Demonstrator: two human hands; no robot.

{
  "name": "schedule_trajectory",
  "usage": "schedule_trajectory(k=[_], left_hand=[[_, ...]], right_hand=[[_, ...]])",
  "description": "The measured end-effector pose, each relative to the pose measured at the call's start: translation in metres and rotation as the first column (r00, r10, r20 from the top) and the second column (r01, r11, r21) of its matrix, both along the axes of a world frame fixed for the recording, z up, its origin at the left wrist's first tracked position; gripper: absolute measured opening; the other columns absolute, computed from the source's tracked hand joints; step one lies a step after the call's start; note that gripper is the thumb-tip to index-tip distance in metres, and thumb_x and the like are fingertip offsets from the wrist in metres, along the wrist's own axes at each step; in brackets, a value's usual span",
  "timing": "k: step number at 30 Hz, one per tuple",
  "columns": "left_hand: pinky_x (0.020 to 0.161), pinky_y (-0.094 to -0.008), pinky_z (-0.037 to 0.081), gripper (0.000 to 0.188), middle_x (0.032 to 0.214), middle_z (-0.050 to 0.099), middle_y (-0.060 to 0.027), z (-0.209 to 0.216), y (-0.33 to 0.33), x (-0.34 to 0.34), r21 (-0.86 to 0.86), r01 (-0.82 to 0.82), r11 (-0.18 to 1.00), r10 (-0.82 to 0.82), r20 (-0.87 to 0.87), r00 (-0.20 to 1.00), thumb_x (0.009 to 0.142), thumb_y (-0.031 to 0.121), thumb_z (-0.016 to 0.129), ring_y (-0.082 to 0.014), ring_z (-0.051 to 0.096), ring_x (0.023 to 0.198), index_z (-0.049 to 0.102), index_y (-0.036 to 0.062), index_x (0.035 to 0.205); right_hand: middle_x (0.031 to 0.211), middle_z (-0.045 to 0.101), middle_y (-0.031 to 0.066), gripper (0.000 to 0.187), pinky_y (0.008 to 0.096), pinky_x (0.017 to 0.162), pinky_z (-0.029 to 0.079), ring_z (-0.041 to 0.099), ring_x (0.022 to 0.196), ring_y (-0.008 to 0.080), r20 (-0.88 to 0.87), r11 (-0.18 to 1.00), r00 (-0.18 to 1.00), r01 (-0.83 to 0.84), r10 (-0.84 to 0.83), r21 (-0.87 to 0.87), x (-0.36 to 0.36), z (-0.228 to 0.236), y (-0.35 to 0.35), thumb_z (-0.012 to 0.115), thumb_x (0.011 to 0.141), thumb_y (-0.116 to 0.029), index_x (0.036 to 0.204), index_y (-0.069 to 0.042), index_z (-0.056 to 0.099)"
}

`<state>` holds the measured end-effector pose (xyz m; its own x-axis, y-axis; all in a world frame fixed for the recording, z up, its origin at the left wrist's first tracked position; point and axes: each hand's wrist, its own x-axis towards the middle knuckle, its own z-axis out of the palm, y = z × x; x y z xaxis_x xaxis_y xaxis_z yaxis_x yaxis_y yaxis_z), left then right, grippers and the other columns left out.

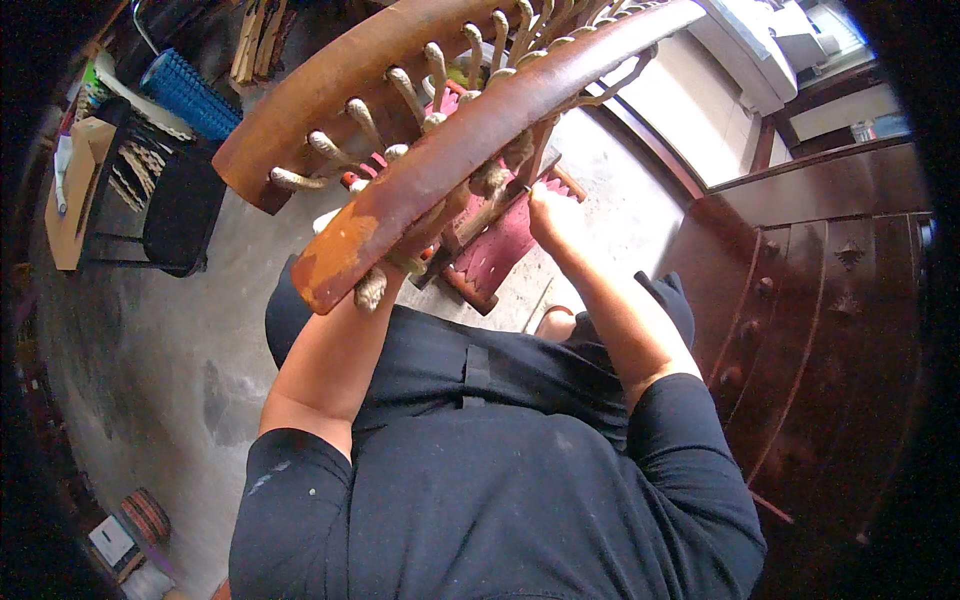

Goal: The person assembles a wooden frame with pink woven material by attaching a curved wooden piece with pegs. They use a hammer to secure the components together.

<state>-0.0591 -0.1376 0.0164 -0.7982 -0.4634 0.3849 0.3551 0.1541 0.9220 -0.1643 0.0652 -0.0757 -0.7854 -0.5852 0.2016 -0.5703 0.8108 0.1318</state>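
Note:
A wooden frame of two curved brown rails stands before me, with cream rope looped through holes along the rails; the near rail (480, 130) crosses in front of my left hand. My left forearm runs up behind its lower end, and the fingers of my left hand (412, 262) are mostly hidden among rope and small red-tipped parts. A knotted rope end (370, 288) hangs by that forearm. My right hand (553, 210) is closed beside the frame's underside, at a thin dark part; what it grips cannot be made out. Below lies a pink ragged-edged panel (500, 240) on wooden bars.
On the right stands a dark polished wooden cabinet (820, 330), with a white surface (690, 100) beyond it. At the left are a black chair (185, 215), a cardboard piece (75, 195) and a blue textured roll (190, 90). Grey concrete floor (190, 340) lies between.

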Motion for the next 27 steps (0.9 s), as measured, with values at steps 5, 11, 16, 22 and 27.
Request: schedule_trajectory(k=[5, 11, 16, 22, 27], left_hand=[[0.086, -0.0324, 0.046, 0.034, 0.099, 0.06, -0.0034, 0.008, -0.005, 0.016, 0.771, 0.198, 0.606, -0.305, -0.006, 0.952, 0.075, 0.003, 0.07, -0.0148, 0.057, 0.092, 0.059, 0.0044, 0.107], [0.083, -0.0311, 0.046, 0.033, 0.104, 0.055, -0.0052, 0.001, -0.006, 0.013, 0.198, 0.117, 0.973, -0.141, 0.115, 0.983, 0.081, 0.011, 0.062, -0.0141, 0.053, 0.092, 0.053, 0.0049, 0.113], [0.082, -0.0312, 0.047, 0.032, 0.1, 0.058, -0.0038, 0.02, -0.003, 0.013, -0.214, 0.04, 0.976, -0.05, -0.043, 0.998, 0.077, 0.008, 0.067, -0.0137, 0.056, 0.089, 0.057, 0.0046, 0.108], [0.088, -0.0334, 0.046, 0.035, 0.102, 0.062, -0.0055, 0.01, -0.007, 0.012, -0.216, -0.051, 0.975, 0.048, -0.018, 0.999, 0.073, 0.004, 0.072, -0.016, 0.058, 0.095, 0.06, 0.003, 0.107], [0.091, -0.0341, 0.044, 0.038, 0.106, 0.061, -0.0065, 0.004, -0.006, 0.017, -0.141, 0.005, 0.99, -0.006, -0.001, 1.0, 0.074, 0.004, 0.072, -0.0174, 0.057, 0.099, 0.059, 0.0017, 0.11]], right_hand=[[0.082, 0.064, 0.0249, 0.018, 0.0473, 0.068, 0.051, 0.065, 0.078, 0.0385, 0.499, 0.995, 0.866, 0.072, -0.026, -0.073, 0.044, 0.041, -0.023, 0.042, 0.085, -0.009, 0.093, 0.002, 0.054], [0.079, 0.063, 0.0237, 0.015, 0.0479, 0.068, 0.05, 0.064, 0.077, 0.0384, 0.653, 0.989, 0.743, -0.105, 0.148, -0.104, 0.104, 0.055, -0.04, 0.048, 0.081, -0.011, 0.091, 0.0, 0.049], [0.078, 0.063, 0.0238, 0.016, 0.0454, 0.068, 0.051, 0.064, 0.077, 0.0373, 0.494, 0.971, 0.836, -0.208, 0.24, -0.121, 0.075, 0.035, -0.031, 0.04, 0.086, -0.011, 0.089, 0.002, 0.051], [0.097, 0.063, 0.0284, 0.027, 0.0492, 0.078, 0.051, 0.063, 0.088, 0.0425, 0.418, 0.995, 0.903, 0.094, -0.098, 0.03, 0.002, 0.049, -0.026, 0.042, 0.086, -0.012, 0.099, 0.006, 0.057], [0.125, 0.046, 0.0333, 0.039, 0.0508, 0.102, 0.034, 0.045, 0.12, 0.0442, 0.584, 0.941, 0.754, 0.334, -0.299, 0.051, -0.012, 0.002, -0.039, 0.041, 0.087, -0.017, 0.114, 0.007, 0.056]])
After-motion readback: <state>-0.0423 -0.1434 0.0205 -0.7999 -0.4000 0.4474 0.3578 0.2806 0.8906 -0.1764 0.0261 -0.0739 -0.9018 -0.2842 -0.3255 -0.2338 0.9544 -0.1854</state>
